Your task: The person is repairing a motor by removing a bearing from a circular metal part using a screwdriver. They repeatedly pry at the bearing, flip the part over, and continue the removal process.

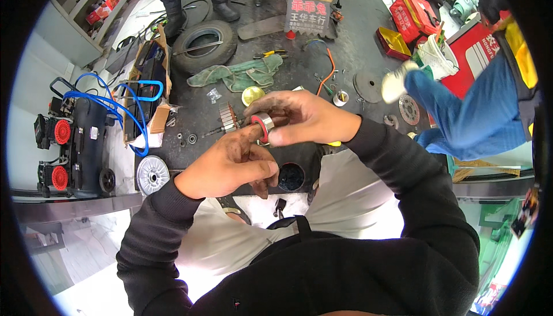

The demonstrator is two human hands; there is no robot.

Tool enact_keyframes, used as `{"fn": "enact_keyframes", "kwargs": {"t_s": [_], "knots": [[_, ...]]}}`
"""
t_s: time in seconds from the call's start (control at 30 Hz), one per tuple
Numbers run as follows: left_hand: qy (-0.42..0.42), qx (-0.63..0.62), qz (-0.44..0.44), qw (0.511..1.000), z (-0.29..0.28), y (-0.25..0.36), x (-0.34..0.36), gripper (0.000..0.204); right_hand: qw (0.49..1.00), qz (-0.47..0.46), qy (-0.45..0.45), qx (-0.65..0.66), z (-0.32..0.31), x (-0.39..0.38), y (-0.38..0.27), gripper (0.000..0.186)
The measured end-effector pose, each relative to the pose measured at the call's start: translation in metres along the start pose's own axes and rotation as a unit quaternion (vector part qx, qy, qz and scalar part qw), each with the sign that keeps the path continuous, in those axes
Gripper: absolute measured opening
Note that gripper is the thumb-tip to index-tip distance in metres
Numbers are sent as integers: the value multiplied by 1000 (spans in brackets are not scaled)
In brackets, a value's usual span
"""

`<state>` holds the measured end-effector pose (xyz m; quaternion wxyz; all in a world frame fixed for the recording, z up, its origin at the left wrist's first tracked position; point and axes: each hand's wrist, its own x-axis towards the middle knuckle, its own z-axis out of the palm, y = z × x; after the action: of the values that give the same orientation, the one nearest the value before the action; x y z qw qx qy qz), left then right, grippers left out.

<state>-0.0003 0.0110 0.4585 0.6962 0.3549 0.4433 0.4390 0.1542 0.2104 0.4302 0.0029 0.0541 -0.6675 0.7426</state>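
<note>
"Two hands of ours meet on one thing: what, and how?"

"The red-sealed bearing (262,125), held up near the centre of our view. Our right hand (314,117) pinches its rim between thumb and bent fingers. Our left hand (222,163) points its index finger into the ring's face from 8 o'clock; whether the tip goes through the bore, we cannot tell. Its thumb stands out apart, and the lower fingers hang loosely bent."

"Which step do we call that?"

"Handling the loose bearing by finger, we would judge. The next move calls for us to hold the rim square to that finger, so the ring neither tips nor drops."

"And our containers, taking the bearing as the clock's hub?"

"At 12, just beyond, a small round tin (244,94), pale yellow inside; we cannot tell filling from lining. At 2, a small white cup (336,101) with something dark in it; farther out that way, a red-edged tray (394,40), yellow inside, and a white bucket (447,63) with a stick-like handle (441,33) poking up. At 10, an open cardboard box (159,119) around a black case (151,65)."

"Anything nearer our laps?"

"At 5, a dark round bowl (301,176) or well, its contents too dark to name."
</note>
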Motion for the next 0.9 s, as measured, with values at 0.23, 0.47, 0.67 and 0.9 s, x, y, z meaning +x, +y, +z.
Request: {"fn": "enact_keyframes", "kwargs": {"t_s": [0.23,0.47,0.67,0.9], "knots": [[6,49,8,999,8,-6,1,64,988,114,100,-11,6,2,4,59],[32,115,-12,993,10,-15,2,57,968,211,88,98,5,0,2,69],[50,33,-26,998,3,-6,1,54,994,53,10,97,7,-2,-7,74],[56,-1,-19,998,7,-6,1,59,967,213,77,117,4,2,-2,74]]}}
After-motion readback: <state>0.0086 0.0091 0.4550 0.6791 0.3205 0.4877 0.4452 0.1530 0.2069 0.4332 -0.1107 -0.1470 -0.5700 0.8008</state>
